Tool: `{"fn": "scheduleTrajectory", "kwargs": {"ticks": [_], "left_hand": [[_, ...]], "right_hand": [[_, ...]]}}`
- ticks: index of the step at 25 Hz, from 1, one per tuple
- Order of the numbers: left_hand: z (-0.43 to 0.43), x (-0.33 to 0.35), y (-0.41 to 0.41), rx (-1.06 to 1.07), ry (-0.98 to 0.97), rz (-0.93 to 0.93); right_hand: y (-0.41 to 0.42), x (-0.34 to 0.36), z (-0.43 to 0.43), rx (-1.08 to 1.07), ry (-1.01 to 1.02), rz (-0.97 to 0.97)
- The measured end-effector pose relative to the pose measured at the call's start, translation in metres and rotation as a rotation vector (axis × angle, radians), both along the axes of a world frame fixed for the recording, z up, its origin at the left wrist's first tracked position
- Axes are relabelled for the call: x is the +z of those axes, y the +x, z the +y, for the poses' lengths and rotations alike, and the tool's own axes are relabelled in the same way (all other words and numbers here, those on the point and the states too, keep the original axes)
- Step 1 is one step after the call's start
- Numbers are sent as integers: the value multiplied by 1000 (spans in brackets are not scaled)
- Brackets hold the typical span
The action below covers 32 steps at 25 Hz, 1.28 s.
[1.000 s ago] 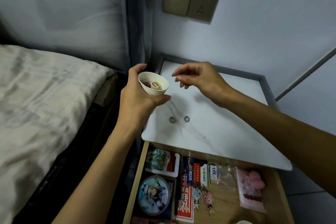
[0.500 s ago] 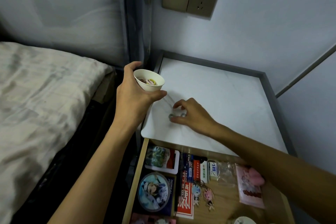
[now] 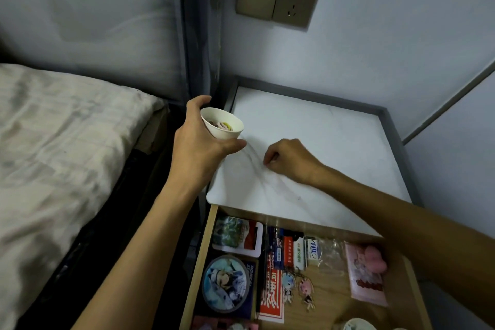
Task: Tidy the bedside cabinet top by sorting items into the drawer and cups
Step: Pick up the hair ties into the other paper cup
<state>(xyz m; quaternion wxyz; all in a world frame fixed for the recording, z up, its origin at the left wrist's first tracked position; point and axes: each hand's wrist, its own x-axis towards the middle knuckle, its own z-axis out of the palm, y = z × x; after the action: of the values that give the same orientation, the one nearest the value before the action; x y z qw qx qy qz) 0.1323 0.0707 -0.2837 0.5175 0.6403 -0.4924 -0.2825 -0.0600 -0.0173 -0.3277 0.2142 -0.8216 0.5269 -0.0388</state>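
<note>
Right hand (image 3: 289,161) has dropped onto the cabinet top (image 3: 334,142) just right of the cup (image 3: 222,126), fingers now clenched where the rings lay a second ago, rings out of sight, probably pinched inside; left hand (image 3: 198,147) still grips the cup, ready for drop-in.

We are in a bedroom: a rumpled bed (image 3: 67,142) beside a bedside cabinet (image 3: 321,126), its drawer (image 3: 330,303) open, wall socket (image 3: 294,2) above.
</note>
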Motion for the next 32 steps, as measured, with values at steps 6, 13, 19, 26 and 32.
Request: {"fn": "scheduleTrajectory", "kwargs": {"ticks": [6, 13, 19, 26, 32], "left_hand": [[2, -1, -10, -81, 16, -28], [6, 6, -27, -213, -40, 26], [18, 11, -47, -343, -45, 102], [55, 5, -82, -586, 65, 237], [75, -18, -98, -518, 217, -133]], "right_hand": [[25, 83, 11, 3, -41, -676], [25, 104, 29, 163, -152, -500], [-6, 113, 47, -95, -138, -335], [-53, 106, 98, -189, -171, -89], [-92, 62, 144, -171, -222, -40]]}}
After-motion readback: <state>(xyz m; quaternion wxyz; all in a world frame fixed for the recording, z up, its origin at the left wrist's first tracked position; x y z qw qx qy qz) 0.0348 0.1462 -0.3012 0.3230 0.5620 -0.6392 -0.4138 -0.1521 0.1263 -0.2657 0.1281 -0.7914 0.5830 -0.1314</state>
